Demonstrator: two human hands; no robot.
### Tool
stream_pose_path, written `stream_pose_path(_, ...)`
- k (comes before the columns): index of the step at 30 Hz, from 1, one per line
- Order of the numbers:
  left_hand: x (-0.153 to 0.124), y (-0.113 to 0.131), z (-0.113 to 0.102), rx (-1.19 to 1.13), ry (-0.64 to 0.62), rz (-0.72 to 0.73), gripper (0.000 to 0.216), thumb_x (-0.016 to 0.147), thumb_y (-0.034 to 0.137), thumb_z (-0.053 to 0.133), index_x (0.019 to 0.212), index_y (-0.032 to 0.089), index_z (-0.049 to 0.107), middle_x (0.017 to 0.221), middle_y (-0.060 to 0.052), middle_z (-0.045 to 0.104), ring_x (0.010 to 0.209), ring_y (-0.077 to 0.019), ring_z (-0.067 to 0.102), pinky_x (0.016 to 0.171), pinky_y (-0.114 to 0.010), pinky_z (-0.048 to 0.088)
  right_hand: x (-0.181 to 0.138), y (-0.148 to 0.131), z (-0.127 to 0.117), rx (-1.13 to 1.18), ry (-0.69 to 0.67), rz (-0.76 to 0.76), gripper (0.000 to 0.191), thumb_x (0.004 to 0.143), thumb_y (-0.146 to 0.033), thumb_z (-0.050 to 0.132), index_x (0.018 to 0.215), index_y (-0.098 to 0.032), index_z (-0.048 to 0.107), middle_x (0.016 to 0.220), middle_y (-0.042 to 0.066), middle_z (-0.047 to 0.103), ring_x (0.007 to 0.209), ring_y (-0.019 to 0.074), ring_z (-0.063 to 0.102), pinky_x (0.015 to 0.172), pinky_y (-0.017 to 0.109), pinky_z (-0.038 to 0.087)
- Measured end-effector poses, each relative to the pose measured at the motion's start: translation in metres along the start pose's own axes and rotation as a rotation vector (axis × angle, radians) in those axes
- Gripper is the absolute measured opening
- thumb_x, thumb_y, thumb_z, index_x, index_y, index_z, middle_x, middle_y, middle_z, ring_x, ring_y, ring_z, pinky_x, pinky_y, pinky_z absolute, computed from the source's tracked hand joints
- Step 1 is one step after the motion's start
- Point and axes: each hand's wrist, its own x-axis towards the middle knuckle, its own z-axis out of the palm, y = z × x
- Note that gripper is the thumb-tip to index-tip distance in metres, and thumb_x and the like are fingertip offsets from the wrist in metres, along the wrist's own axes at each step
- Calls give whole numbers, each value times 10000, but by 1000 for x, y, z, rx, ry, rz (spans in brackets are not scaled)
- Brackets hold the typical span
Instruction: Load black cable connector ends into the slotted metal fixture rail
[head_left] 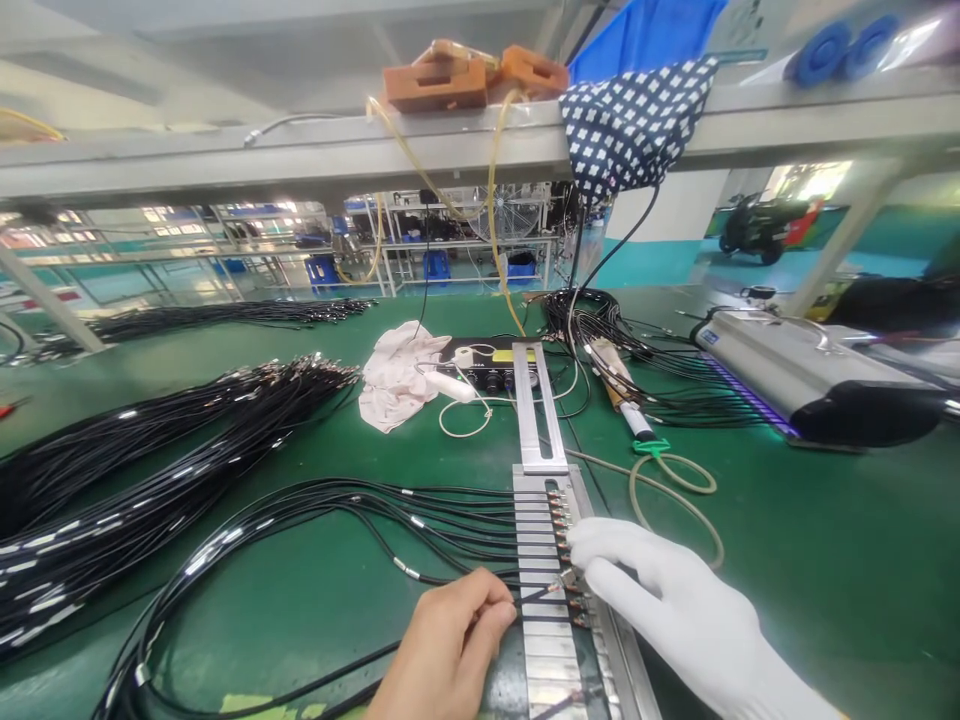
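My bare left hand (457, 640) pinches a black cable (536, 594) between thumb and fingers, just left of a slotted metal fixture (547, 655). That cable lies across the fixture, its metal connector (566, 577) tilted up near the other hand. My right hand (675, 610), in a white glove, is at the fixture's right edge, thumb and fingers bent together beside the connectors; what lies between its fingertips is hidden. Several black cables (450, 528) sit side by side in the slots, with their metal ends (557, 508) in a row along the right side.
Cable bundles (187, 450) cover the left of the green table (825, 570). Behind the fixture are a pale cloth (401, 375) and a black box (491, 378). A tool with a green-ended tube (641, 425) and a silver machine with purple light (810, 365) stand right. A shelf (300, 150) crosses above.
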Motion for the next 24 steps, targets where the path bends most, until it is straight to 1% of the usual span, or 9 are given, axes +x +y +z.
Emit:
stream_pose_path(2, 0, -5, 1, 10, -15, 57, 389, 996, 390, 312, 794, 114, 497, 718, -25, 507, 659, -95, 406, 631, -220, 293, 2, -1, 0, 2, -1, -31, 360, 959, -487, 365, 1025, -309, 671, 1307, -79, 521, 1230, 111, 469, 1082, 203, 320)
stream_pose_path(4, 0, -9, 2, 9, -17, 98, 392, 1002, 387, 309, 800, 114, 504, 716, -27, 512, 651, -94, 410, 623, -217, 296, 3, -2, 1, 10, -14, -26, 341, 958, -472, 374, 1000, -305, 668, 1301, -85, 522, 1231, 110, 464, 1085, 211, 313)
stream_pose_path(6, 0, -9, 2, 10, -4, 73, 380, 997, 377, 322, 811, 113, 521, 726, -29, 521, 666, -96, 416, 643, -215, 304, 3, -3, 2, 15, -22, -28, 320, 958, -446, 383, 972, -301, 667, 1289, -95, 528, 1227, 103, 463, 1074, 203, 314)
stream_pose_path(8, 1, -6, 1, 14, -8, 40, 376, 990, 376, 330, 817, 109, 532, 743, -34, 532, 684, -100, 424, 665, -215, 310, 3, -4, 4, 29, -3, -46, 303, 951, -415, 395, 949, -288, 670, 1263, -91, 547, 1209, 100, 476, 1054, 196, 324)
stream_pose_path(12, 2, -1, -1, 24, -75, 67, 382, 993, 373, 303, 827, 109, 524, 765, -44, 541, 695, -103, 436, 662, -212, 313, 1, -6, 7, 87, 46, -76, 289, 927, -385, 421, 889, -249, 673, 1203, -67, 584, 1158, 103, 510, 1015, 194, 344)
stream_pose_path(17, -1, -3, -3, -13, -93, 56, 403, 997, 409, 303, 811, 111, 500, 741, -37, 514, 677, -100, 417, 635, -212, 301, 1, -9, 8, 115, 46, -102, 251, 931, -352, 449, 867, -242, 665, 1185, -81, 592, 1134, 75, 516, 992, 150, 341)
stream_pose_path(24, -1, -1, -4, -41, -106, 46, 393, 1007, 399, 308, 810, 114, 494, 718, -24, 510, 673, -92, 432, 644, -206, 299, 1, -8, 9, 106, 53, -98, 235, 924, -315, 461, 861, -243, 676, 1179, -87, 593, 1134, 77, 512, 978, 165, 340)
